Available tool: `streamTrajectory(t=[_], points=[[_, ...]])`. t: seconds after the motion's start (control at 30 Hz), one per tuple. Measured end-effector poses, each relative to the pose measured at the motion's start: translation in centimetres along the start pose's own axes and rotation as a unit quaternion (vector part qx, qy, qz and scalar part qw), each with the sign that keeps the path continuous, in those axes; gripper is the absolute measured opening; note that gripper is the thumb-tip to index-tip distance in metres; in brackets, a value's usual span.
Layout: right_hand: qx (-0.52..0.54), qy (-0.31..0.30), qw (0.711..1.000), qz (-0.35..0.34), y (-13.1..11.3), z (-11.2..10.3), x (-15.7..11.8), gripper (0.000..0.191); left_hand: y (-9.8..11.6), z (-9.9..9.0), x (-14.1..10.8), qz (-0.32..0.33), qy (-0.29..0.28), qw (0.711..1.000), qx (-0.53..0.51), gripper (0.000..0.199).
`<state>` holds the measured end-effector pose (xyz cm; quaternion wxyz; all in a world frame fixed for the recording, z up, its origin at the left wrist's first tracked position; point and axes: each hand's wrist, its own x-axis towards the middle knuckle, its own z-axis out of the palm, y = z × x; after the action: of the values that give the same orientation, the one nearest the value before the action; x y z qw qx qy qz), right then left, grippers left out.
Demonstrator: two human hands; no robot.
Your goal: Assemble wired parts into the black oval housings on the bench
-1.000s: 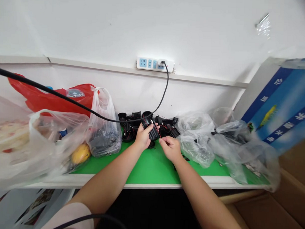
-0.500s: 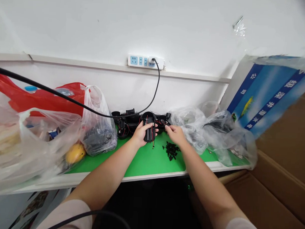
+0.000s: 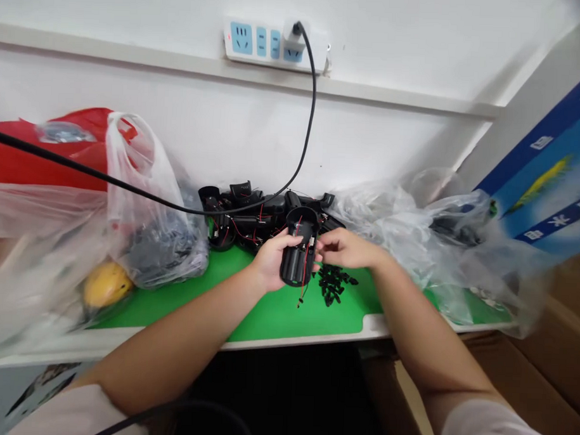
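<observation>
My left hand (image 3: pixel 273 260) is wrapped round a black plastic housing (image 3: pixel 295 266) with a round cup-shaped top and thin red and black wires, one dangling below it. Close to the housing's right side, my right hand (image 3: pixel 343 247) has its fingers curled together in a pinch; whatever they hold is too small to make out. Below that hand lies a pile of small black parts (image 3: pixel 333 284) on the green mat (image 3: pixel 258 315). Behind both hands, more black housings (image 3: pixel 245 216) with red wires are heaped against the wall.
Plastic bags (image 3: pixel 151 238) and a yellow round object (image 3: pixel 107 284) crowd the left. Clear bags (image 3: pixel 403 240) lie at right, by a blue printed box (image 3: pixel 553 169). A black cable (image 3: pixel 312 117) hangs from the power strip (image 3: pixel 265 42) across the work area. Cardboard (image 3: pixel 517 384) stands lower right.
The view has moved closer and tilted down. My right hand has come in from the right to the side of the black housing, which stays in my left hand.
</observation>
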<state>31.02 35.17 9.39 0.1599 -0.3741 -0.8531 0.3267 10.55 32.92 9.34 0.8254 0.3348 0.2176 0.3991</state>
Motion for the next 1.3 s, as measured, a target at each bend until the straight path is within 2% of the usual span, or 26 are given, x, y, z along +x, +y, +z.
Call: streamTrajectory(t=[0.03,0.1,0.2,0.3,0.4,0.53,0.7,0.97,1.07,1.13,1.2,1.3], points=[[-0.021,-0.016,0.999,-0.029,0.1,0.4,0.1,0.016,-0.1,0.0,0.0,-0.007,-0.002,1.000,-0.012,0.024],[-0.068,-0.005,0.994,-0.080,0.7,1.1,0.0,0.012,-0.2,0.0,0.1,-0.017,0.001,1.000,-0.024,0.028],[-0.079,0.019,0.988,-0.134,1.8,1.5,-0.5,0.018,-0.2,-0.2,0.5,-0.028,0.012,0.999,-0.022,0.026],[-0.076,0.026,0.988,-0.135,2.3,1.4,-0.8,0.024,-0.1,-0.2,0.8,-0.028,0.010,0.999,-0.019,0.024],[-0.084,0.004,0.986,-0.144,2.1,1.5,-0.8,0.027,-0.1,-0.2,1.0,-0.028,0.010,0.999,-0.018,0.024],[-0.093,-0.018,0.984,-0.153,1.8,1.8,-0.7,0.021,-0.4,-0.2,1.0,-0.031,0.010,0.999,-0.010,0.026],[-0.131,-0.027,0.982,-0.130,1.7,2.2,-0.7,0.012,-0.7,-0.3,0.6,-0.025,0.003,1.000,0.003,0.023],[-0.137,0.003,0.983,-0.122,1.4,2.6,-0.4,0.012,-0.6,0.1,0.5,0.011,0.059,0.996,0.070,0.026],[-0.035,0.077,0.989,-0.123,0.9,2.2,-0.5,0.016,-0.3,-0.1,0.4,0.007,0.080,0.994,0.076,0.030],[0.094,0.152,0.980,-0.086,0.7,2.0,-0.6,0.017,0.0,-0.1,0.3,-0.010,0.079,0.994,0.076,0.031],[0.262,0.206,0.942,-0.038,0.5,2.1,-0.6,0.019,0.3,-0.1,0.1,-0.023,0.073,0.995,0.071,0.030],[0.484,0.217,0.848,-0.004,0.1,2.7,-0.3,0.029,0.3,-0.2,0.0,-0.028,0.086,0.994,0.062,0.027]])
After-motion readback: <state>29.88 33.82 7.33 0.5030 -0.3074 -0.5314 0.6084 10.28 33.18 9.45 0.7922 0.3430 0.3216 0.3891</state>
